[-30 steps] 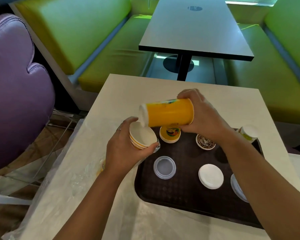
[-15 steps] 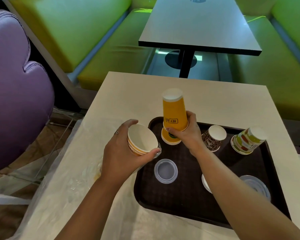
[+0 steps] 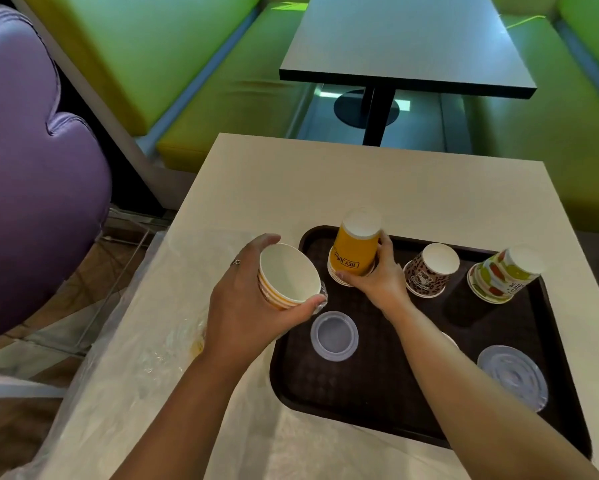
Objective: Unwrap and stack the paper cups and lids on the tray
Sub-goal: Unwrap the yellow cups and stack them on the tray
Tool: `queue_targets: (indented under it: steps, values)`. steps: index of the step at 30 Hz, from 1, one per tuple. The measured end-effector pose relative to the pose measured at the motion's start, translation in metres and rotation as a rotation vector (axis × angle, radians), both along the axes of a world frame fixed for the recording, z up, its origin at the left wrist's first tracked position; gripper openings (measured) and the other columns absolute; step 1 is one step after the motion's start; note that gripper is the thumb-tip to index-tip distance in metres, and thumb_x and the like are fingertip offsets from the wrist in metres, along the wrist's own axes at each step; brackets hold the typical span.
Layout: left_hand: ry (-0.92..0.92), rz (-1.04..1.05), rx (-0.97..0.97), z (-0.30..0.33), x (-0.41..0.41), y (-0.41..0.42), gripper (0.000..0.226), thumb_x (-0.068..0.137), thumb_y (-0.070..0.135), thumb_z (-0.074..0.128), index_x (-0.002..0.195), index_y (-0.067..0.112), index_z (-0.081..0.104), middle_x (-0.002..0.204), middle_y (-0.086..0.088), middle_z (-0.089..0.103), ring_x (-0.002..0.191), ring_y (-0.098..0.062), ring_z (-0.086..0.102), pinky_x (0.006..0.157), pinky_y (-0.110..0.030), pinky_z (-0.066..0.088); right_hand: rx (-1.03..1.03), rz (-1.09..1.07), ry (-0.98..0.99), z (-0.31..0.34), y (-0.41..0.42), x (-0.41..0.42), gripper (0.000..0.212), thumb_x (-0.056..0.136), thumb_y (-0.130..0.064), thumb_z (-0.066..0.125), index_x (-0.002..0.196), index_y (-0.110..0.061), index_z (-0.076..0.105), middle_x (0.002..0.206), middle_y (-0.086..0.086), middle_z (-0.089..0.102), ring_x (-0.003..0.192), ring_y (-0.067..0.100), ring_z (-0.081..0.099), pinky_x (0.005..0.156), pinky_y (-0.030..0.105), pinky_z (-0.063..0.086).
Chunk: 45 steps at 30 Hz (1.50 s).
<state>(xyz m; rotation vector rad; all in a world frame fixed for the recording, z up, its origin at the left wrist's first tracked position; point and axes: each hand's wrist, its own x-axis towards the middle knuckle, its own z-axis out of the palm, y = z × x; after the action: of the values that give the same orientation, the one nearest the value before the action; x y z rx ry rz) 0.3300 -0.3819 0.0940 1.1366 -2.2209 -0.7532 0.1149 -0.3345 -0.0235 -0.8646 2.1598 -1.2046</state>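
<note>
On the far left corner of the brown tray (image 3: 377, 403), the right hand (image 3: 381, 278) grips an orange cup (image 3: 355, 249), fingers curled round its lower wall near the rim. Cup is inverted: base up, mouth down, seated over a short stack of like cups. Long axis near vertical, top leaning slightly away from the camera.

Left hand (image 3: 246, 306) holds a small stack of striped cups (image 3: 286, 277) just off the tray's left edge, above the worktop (image 3: 377, 181). Fingers and thumb wrapped round the stack. Its mouth faces up and toward the right; axis tilted. A scrap of clear wrap (image 3: 320, 301) clings at the thumb.

Also on tray: leopard-print cup (image 3: 429, 271) and fruit-print cup (image 3: 504, 273), both inverted, standing apart. Two clear lids lie flat: small lid (image 3: 334, 336) near the left hand, large lid (image 3: 512, 377) at right. Loose plastic sheet (image 3: 135, 358) covers the worktop's left side.

Risks, as judged:
- Orange cup released off-centre could sit crooked on its stack and tip, since it is tall and narrow at the top.
- The right forearm crosses low over the tray; pulling back could brush the leopard-print cup.
- Clinging wrap could get trapped between cups when the striped stack goes down.
</note>
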Motion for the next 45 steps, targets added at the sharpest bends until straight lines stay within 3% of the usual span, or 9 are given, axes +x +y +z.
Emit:
queue_targets:
  steps: [3, 6, 11, 15, 24, 32, 36, 41, 45]
  values:
    - [0.011, 0.011, -0.014, 0.001, 0.002, 0.000, 0.095, 0.049, 0.067, 0.072, 0.130, 0.024, 0.046, 0.129, 0.007, 0.055, 0.114, -0.010, 0.052, 0.088, -0.017, 0.040, -0.237, -0.148, 0.053, 0.028, 0.017, 0.024, 0.095, 0.072, -0.054, 0.072, 0.147, -0.029, 0.018, 0.150, -0.005, 0.034, 0.139, 0.017, 0.031, 0.114, 0.046, 0.026]
    - [0.064, 0.014, -0.003, 0.005, 0.005, 0.000, 0.098, 0.049, 0.073, 0.067, 0.131, 0.025, 0.046, 0.127, 0.013, 0.052, 0.112, -0.003, 0.048, 0.089, -0.010, 0.037, -0.567, 0.032, 0.055, 0.059, 0.036, 0.060, 0.062, 0.088, -0.035, 0.058, 0.140, -0.012, 0.032, 0.142, 0.006, 0.041, 0.135, 0.017, 0.038, 0.109, 0.032, 0.034]
    - [0.224, 0.038, 0.004, 0.018, 0.010, 0.000, 0.092, 0.054, 0.063, 0.079, 0.130, 0.022, 0.046, 0.119, 0.020, 0.046, 0.106, 0.013, 0.038, 0.085, 0.006, 0.030, -0.282, 0.549, -0.051, 0.092, 0.039, 0.092, 0.086, 0.078, -0.025, 0.068, 0.144, -0.036, 0.014, 0.146, -0.019, 0.032, 0.136, -0.001, 0.030, 0.109, 0.022, 0.033]
    - [0.343, 0.058, 0.045, 0.013, 0.016, -0.001, 0.090, 0.056, 0.055, 0.082, 0.131, 0.028, 0.040, 0.121, 0.026, 0.044, 0.108, 0.018, 0.040, 0.087, 0.004, 0.033, -0.204, 0.535, -0.083, 0.098, 0.030, 0.109, 0.102, 0.071, -0.022, 0.082, 0.134, -0.052, 0.008, 0.133, -0.040, 0.025, 0.122, -0.022, 0.029, 0.098, 0.003, 0.033]
    - [0.378, 0.059, 0.169, -0.030, 0.038, 0.004, 0.087, 0.052, 0.058, 0.074, 0.126, 0.043, 0.032, 0.121, 0.023, 0.048, 0.111, 0.010, 0.049, 0.083, -0.001, 0.042, -0.135, 0.516, -0.055, 0.089, 0.023, 0.124, 0.104, 0.074, -0.015, 0.078, 0.148, -0.031, 0.006, 0.144, -0.009, 0.040, 0.129, 0.006, 0.042, 0.102, 0.027, 0.045]
    - [0.296, 0.045, 0.214, -0.054, 0.037, 0.002, 0.094, 0.054, 0.048, 0.086, 0.129, 0.033, 0.030, 0.125, 0.011, 0.049, 0.108, -0.003, 0.051, 0.079, -0.001, 0.042, -0.020, 0.547, -0.081, 0.078, 0.026, 0.121, 0.100, 0.078, -0.012, 0.074, 0.149, -0.026, 0.005, 0.147, -0.006, 0.037, 0.133, 0.013, 0.040, 0.100, 0.023, 0.043]
    - [0.257, 0.048, 0.272, -0.067, 0.043, 0.000, 0.094, 0.054, 0.042, 0.086, 0.129, 0.036, 0.029, 0.122, 0.017, 0.049, 0.104, -0.002, 0.053, 0.075, 0.001, 0.043, -0.009, 0.633, -0.095, 0.078, 0.027, 0.114, 0.107, 0.077, -0.021, 0.076, 0.149, -0.026, -0.003, 0.152, -0.007, 0.028, 0.139, 0.011, 0.031, 0.106, 0.022, 0.036]
    - [0.126, 0.062, 0.349, -0.084, 0.043, 0.003, 0.090, 0.060, 0.048, 0.079, 0.133, 0.031, 0.029, 0.124, 0.011, 0.049, 0.113, -0.016, 0.054, 0.080, -0.011, 0.043, -0.226, 0.363, -0.284, 0.105, 0.021, 0.111, 0.104, 0.068, -0.047, 0.077, 0.147, -0.039, 0.008, 0.152, -0.008, 0.027, 0.138, 0.014, 0.032, 0.107, 0.037, 0.041]
    - [0.108, 0.031, 0.333, -0.068, 0.032, 0.001, 0.090, 0.059, 0.040, 0.084, 0.130, 0.030, 0.029, 0.123, 0.009, 0.047, 0.111, -0.013, 0.051, 0.077, -0.009, 0.042, -0.222, 0.300, -0.171, 0.120, 0.020, 0.102, 0.093, 0.064, -0.050, 0.068, 0.145, -0.034, 0.024, 0.146, -0.013, 0.033, 0.135, 0.012, 0.034, 0.099, 0.018, 0.039]
